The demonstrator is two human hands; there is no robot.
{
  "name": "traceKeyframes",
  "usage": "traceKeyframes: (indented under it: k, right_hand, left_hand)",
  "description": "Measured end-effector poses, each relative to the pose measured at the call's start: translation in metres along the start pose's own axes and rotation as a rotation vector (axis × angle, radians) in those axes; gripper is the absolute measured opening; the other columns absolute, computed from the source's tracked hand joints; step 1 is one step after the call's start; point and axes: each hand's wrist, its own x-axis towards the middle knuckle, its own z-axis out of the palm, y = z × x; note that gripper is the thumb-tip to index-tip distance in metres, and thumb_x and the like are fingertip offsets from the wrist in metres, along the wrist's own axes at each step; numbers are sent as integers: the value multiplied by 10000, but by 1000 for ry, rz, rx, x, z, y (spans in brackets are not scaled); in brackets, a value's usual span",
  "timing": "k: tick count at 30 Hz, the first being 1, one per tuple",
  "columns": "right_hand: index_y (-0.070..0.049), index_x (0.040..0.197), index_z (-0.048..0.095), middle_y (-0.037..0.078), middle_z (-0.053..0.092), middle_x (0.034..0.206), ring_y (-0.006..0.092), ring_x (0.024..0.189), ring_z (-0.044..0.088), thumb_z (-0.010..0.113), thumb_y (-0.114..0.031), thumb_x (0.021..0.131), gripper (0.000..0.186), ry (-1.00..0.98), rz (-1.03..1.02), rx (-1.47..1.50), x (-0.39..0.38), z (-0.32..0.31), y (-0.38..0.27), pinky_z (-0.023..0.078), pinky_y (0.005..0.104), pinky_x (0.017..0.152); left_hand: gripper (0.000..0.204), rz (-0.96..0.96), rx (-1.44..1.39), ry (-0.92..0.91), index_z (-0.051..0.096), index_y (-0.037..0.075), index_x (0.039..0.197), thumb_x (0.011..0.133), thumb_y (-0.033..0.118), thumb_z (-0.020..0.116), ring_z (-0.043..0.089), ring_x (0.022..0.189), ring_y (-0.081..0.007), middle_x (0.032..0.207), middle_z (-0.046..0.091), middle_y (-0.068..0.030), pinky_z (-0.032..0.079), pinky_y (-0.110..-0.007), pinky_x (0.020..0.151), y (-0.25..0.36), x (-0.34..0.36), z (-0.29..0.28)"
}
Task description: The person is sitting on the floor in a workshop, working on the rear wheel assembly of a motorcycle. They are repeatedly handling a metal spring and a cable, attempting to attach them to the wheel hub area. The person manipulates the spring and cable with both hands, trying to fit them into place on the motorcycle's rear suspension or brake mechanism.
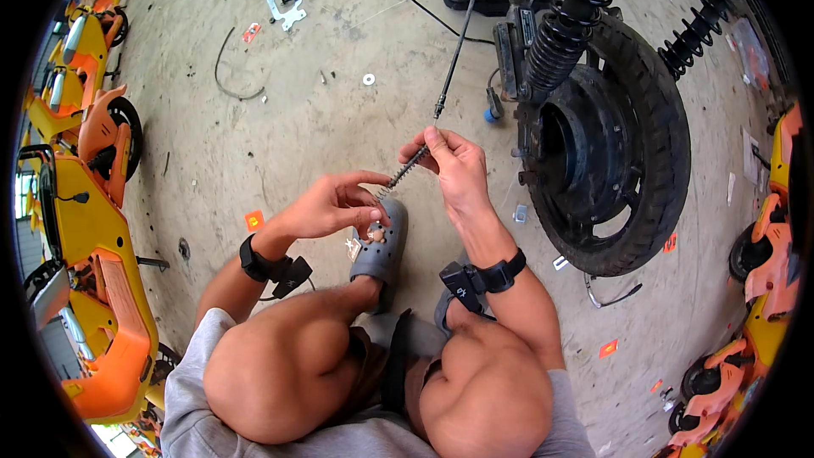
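Note:
A black cable (455, 59) comes down from the top beside a wheel and reaches my right hand (458, 168). Its thumb and fingers are closed around the cable, just below a threaded metal fitting (439, 108). A thin coil spring (407, 167) slants from that pinch down and left to my left hand (335, 205). The coils are dark and tight near the right hand, pale and wider apart at the lower end. My left fingertips and thumb curl closed about that lower end. Whatever lies deeper between them is hidden.
At right stands a black wheel (644, 144) with a coil shock absorber (564, 34). A metal bracket (284, 2), a bent black hose (222, 68) and a washer (369, 80) lie on the concrete floor. Orange-yellow scooters (110, 322) line both sides. My grey clog (386, 242) is under the hands.

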Motion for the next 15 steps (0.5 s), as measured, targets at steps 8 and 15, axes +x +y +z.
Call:
traceKeyframes:
  k: [8,15]
  right_hand:
    - [18,941,620,135,690,828,209,771,681,500,-216,1003,271,-12,-32,-118,-2,3,-10,538,330,802]
    - [19,945,630,154,698,950,223,874,683,497,-202,995,263,-41,91,-25,4,-3,-11,522,335,858]
  left_hand:
    - [495,-13,107,13,494,-38,1288,863,89,713,655,750,-117,905,712,-104,543,-271,673,0,2,4]
    - [358,170,503,194,660,-1,1067,804,208,785,676,707,-136,825,718,-92,549,-282,654,-17,5,0]
